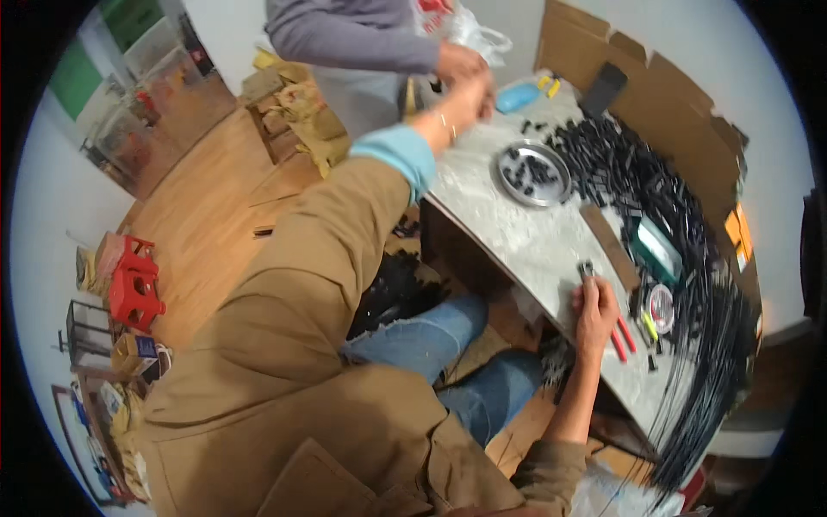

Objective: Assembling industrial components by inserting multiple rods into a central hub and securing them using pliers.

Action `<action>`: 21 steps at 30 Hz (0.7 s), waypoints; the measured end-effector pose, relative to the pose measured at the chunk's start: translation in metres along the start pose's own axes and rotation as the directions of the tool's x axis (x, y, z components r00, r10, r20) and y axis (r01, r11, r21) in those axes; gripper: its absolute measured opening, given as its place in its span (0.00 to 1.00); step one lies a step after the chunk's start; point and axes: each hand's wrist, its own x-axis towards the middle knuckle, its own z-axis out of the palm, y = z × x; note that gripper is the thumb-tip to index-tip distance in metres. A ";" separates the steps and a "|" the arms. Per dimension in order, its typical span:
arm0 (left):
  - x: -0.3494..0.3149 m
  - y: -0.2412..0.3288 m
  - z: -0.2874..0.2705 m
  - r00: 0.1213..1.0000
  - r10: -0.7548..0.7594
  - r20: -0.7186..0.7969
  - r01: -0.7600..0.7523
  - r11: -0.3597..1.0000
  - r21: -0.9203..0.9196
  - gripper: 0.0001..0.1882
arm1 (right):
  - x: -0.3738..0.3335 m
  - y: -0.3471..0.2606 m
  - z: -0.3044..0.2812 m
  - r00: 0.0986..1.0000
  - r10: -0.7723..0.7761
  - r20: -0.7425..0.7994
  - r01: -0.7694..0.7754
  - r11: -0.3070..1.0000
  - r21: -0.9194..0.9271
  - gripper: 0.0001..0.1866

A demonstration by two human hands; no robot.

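My left arm stretches forward across the near side of the table, and my left hand (468,105) meets a co-worker's hand (461,62). Blur and overlap hide its fingers and anything between the two hands. On the table's front part rests my right hand (594,312), its fingers curled in. A small dark piece (587,269) sticks out at its fingertips; whether it belongs to the red-handled pliers (622,340) beside and partly under the hand cannot be made out. A round metal tray (560,191) with several small black parts stands farther along the table.
A large heap of black parts (633,172) lies against a cardboard wall (663,86). Nearer are a brown strip (610,246), a green box (656,248), a round clear container (661,308) and thin black strands (711,370). Red stools (136,289) stand on the floor at left.
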 end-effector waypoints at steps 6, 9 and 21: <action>-0.102 -0.048 -0.009 0.867 0.464 -0.180 -0.192 0.646 0.739 0.14 | 0.000 0.002 -0.007 0.999 -0.038 0.031 0.037 0.999 0.023 0.09; -0.134 -0.051 0.017 0.844 0.487 -0.225 -0.144 0.608 0.780 0.13 | -0.007 -0.001 -0.012 1.000 -0.027 -0.008 0.026 0.999 -0.032 0.09; -0.119 -0.062 0.036 0.865 0.475 -0.164 -0.132 0.531 0.837 0.09 | -0.009 0.001 -0.008 0.999 -0.041 -0.006 0.041 0.999 0.017 0.08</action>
